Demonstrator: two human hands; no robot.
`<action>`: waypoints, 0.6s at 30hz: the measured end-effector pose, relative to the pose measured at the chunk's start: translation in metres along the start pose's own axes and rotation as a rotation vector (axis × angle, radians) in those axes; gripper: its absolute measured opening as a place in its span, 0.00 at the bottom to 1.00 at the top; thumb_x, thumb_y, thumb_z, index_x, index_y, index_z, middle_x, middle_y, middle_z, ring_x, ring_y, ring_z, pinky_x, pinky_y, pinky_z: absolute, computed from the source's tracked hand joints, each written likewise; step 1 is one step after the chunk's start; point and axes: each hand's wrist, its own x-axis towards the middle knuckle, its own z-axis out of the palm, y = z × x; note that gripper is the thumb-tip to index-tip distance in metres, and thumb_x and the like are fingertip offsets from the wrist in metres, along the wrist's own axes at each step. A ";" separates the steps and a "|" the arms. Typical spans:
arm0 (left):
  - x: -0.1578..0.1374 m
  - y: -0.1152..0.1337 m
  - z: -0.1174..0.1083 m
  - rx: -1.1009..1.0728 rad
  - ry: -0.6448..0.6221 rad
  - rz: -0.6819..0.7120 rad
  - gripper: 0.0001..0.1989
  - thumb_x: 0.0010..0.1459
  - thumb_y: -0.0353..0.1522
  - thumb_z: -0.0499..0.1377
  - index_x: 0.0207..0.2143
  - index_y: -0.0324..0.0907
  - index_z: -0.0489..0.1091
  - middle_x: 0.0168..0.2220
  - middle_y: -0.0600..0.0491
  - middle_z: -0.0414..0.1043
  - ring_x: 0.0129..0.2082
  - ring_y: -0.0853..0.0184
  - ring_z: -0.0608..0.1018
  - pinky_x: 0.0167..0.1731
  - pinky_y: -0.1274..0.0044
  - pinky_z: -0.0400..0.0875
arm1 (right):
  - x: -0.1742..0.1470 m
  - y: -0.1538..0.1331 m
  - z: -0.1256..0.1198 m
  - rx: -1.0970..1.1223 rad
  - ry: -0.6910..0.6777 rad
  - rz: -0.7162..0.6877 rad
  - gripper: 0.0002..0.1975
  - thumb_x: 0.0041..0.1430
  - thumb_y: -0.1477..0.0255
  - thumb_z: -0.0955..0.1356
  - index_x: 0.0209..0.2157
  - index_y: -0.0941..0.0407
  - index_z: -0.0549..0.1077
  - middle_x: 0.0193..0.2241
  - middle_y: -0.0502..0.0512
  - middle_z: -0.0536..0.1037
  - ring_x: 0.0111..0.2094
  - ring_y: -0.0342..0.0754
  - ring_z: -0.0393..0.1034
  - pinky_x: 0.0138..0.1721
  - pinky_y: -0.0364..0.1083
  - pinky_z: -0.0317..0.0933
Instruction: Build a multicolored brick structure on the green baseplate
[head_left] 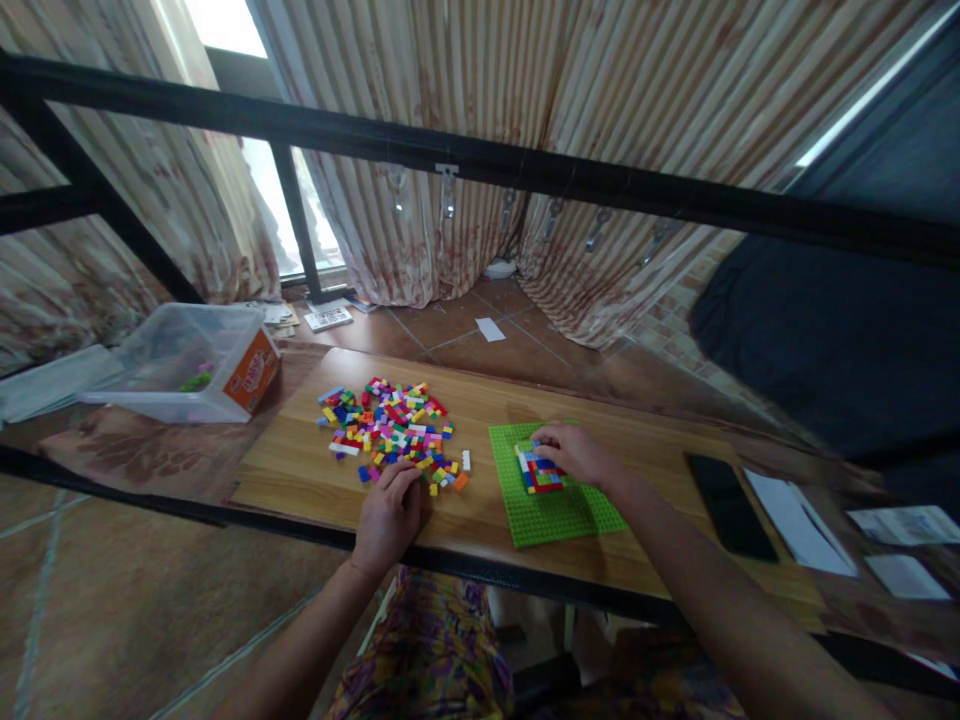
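On the wooden board lies a green studded baseplate (525, 525). A small block of colourful building bricks (544, 478), in red, blue, white and yellow, stands on it. My right hand (576, 452) reaches in from the right, its fingers closed at the far edge of this block, on what looks like a brick. A loose pile of building bricks (397, 420) in many colours spreads left of the baseplate. At the pile's near edge rests my left hand (390, 508), fingers curled down together. Whatever its fingertips hold, if anything, is hidden.
A clear plastic box (172, 400) with an orange label stands at the left, a few pieces inside. Right of the baseplate lie a black phone-like slab (731, 505) and white paper (799, 520). A dark metal rail (480, 150) crosses behind the table, before striped curtains.
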 end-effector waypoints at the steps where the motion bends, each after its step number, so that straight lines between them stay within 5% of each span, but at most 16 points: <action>1: 0.000 0.000 0.000 -0.001 -0.001 0.003 0.08 0.60 0.28 0.53 0.39 0.41 0.72 0.43 0.47 0.74 0.45 0.63 0.77 0.46 0.71 0.75 | 0.000 0.000 0.003 -0.004 0.008 0.022 0.08 0.55 0.72 0.67 0.35 0.56 0.78 0.33 0.53 0.78 0.33 0.45 0.69 0.36 0.43 0.60; 13: -0.002 0.002 0.000 -0.032 -0.001 0.004 0.09 0.61 0.27 0.52 0.39 0.42 0.71 0.42 0.47 0.73 0.45 0.64 0.77 0.47 0.71 0.74 | -0.007 -0.008 0.024 -0.083 0.189 0.156 0.08 0.53 0.71 0.68 0.36 0.56 0.76 0.32 0.54 0.77 0.34 0.47 0.70 0.37 0.45 0.61; 18: -0.002 0.003 -0.001 -0.053 -0.011 -0.003 0.09 0.61 0.28 0.52 0.40 0.42 0.71 0.43 0.47 0.73 0.46 0.64 0.76 0.47 0.70 0.74 | -0.019 -0.051 0.039 -0.104 0.344 0.125 0.13 0.57 0.72 0.66 0.45 0.55 0.73 0.42 0.58 0.75 0.41 0.51 0.70 0.45 0.49 0.62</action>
